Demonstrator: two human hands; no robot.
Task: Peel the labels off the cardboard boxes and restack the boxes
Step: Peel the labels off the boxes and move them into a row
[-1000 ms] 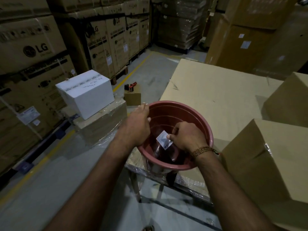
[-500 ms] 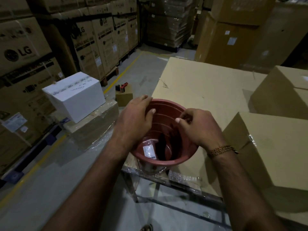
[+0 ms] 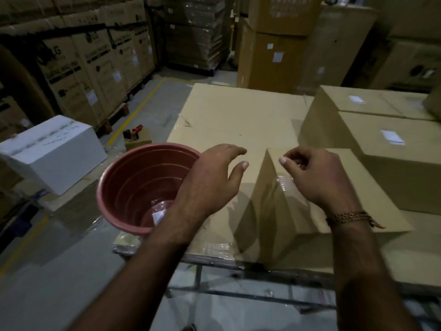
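1. The left hand (image 3: 210, 180) is hovering with its fingers spread and loosely bent, gripping nothing — it is hanging over the flat cardboard sheet (image 3: 229, 115), just beside the right rim of the red tub (image 3: 143, 187).
2. The right hand (image 3: 317, 175) is hovering over the near corner of the nearest cardboard box (image 3: 310, 211); its fingers are curling inward and the thumb tip is pointing toward the left hand, but nothing is showing between them, so it is holding nothing.
3. A beaded bracelet (image 3: 350, 217) is sitting on the right wrist.
4. Under the right hand, clear tape (image 3: 284, 182) is shining on the corner edge of that box.
5. To the left of the left hand, the tub is standing at the corner of the sheet, and a peeled white label (image 3: 158, 216) is lying at its bottom among some clear film.
6. Beyond the right hand, a second box (image 3: 393, 163) is lying just behind the nearest one, a white label (image 3: 392, 136) showing on its top.
7. Further out, a third box (image 3: 358, 101) is carrying its own small label (image 3: 356, 99).
8. Well left of both hands — past the tub — a white box (image 3: 52, 151) is resting on a wrapped stack.
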